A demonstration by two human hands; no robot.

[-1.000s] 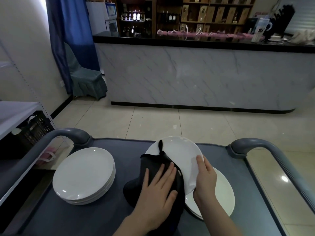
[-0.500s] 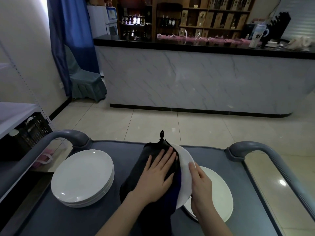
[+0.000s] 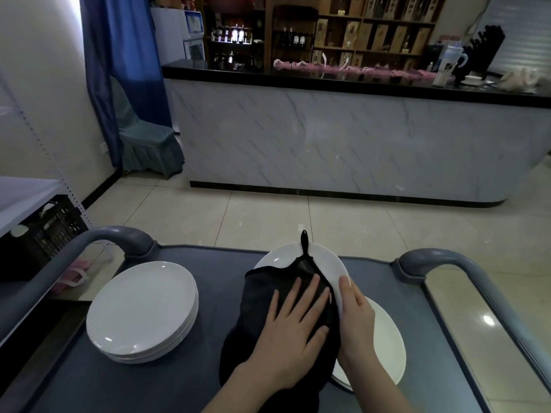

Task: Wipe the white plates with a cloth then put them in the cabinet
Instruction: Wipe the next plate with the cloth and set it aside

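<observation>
Head view
Left hand (image 3: 293, 332): flat, with fingers straight and spread, pressing the black cloth (image 3: 262, 296) onto the face of the tilted white plate (image 3: 323, 260).
Right hand (image 3: 356, 311): just right of the left hand, gripping the right rim of the tilted white plate.
Black cloth: under the left palm, covering most of the plate's face; its loop sticks up past the top rim.
Second plate (image 3: 384, 338): lying flat beneath the right hand on the grey cart top (image 3: 214, 293).
Plate stack (image 3: 143, 308): well to the left of the left hand, on the same cart top.
</observation>
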